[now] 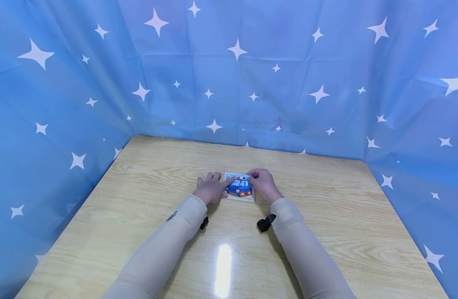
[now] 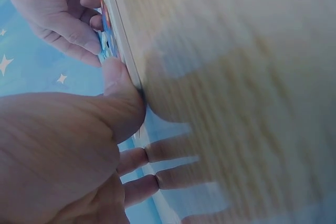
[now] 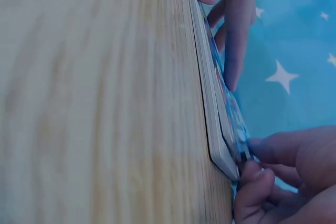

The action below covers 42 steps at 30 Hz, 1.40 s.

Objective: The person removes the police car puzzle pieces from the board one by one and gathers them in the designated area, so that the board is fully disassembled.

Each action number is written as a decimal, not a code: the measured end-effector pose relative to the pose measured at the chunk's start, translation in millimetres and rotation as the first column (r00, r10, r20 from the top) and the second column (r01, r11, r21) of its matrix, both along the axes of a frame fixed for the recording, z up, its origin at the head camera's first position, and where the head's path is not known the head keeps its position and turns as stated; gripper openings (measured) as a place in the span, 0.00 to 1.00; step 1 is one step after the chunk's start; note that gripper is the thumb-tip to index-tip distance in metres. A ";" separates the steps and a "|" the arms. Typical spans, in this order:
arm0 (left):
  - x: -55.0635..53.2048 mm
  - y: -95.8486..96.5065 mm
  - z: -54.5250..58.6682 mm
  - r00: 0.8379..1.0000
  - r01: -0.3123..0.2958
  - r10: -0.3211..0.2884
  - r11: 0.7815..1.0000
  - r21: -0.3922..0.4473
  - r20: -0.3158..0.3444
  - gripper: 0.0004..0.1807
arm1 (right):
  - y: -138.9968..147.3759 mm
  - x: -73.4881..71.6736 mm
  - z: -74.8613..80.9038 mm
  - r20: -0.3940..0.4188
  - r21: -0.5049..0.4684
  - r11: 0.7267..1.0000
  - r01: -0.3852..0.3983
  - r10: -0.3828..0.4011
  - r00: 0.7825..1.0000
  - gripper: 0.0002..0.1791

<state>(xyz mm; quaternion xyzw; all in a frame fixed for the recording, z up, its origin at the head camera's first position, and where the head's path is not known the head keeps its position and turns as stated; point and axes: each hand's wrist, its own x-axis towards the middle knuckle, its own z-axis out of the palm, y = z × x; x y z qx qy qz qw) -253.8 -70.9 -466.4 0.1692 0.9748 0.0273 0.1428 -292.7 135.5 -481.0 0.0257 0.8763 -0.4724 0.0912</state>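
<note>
Lying on the wood-grain counter [image 1: 139, 187] between the two hands is a picture board [image 1: 239, 198] showing a blue cartoon car [image 1: 239, 187], with a star-patterned blue curtain [image 1: 229, 83] behind. The left hand [image 1: 210, 189] has a wide, spread grip, its index finger resting on the picture and its thumb touching the left edge, while the right hand [image 1: 264, 182] has a nearly closed grip, thumb and finger pinching the board's far right corner.
</note>
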 end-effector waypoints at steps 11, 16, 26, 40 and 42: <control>0.0 -2.8 1.2 1.000 0.002 -0.002 1.000 0.014 -0.002 0.34 | -2.3 -3.0 -1.8 0.005 0.048 0.999 -0.013 0.013 1.000 0.13; 0.0 -4.1 0.2 1.000 0.001 -0.001 1.000 0.011 0.004 0.34 | -4.6 -3.0 -2.2 -0.003 0.084 0.996 -0.032 0.032 0.999 0.12; 1.2 -5.1 -1.6 1.000 -0.007 0.006 1.000 0.019 0.016 0.34 | -8.7 -2.7 -4.4 -0.004 0.098 0.994 -0.038 0.039 0.999 0.11; -4.0 -2.4 -1.5 1.000 -0.010 0.009 1.000 0.027 0.024 0.34 | -3.0 -3.8 5.4 0.049 0.016 1.000 -0.016 0.015 0.999 0.12; -4.3 -2.1 -0.8 1.000 -0.012 0.011 1.000 0.027 0.026 0.34 | -2.4 -4.0 6.9 0.042 0.035 0.999 -0.031 0.029 0.999 0.12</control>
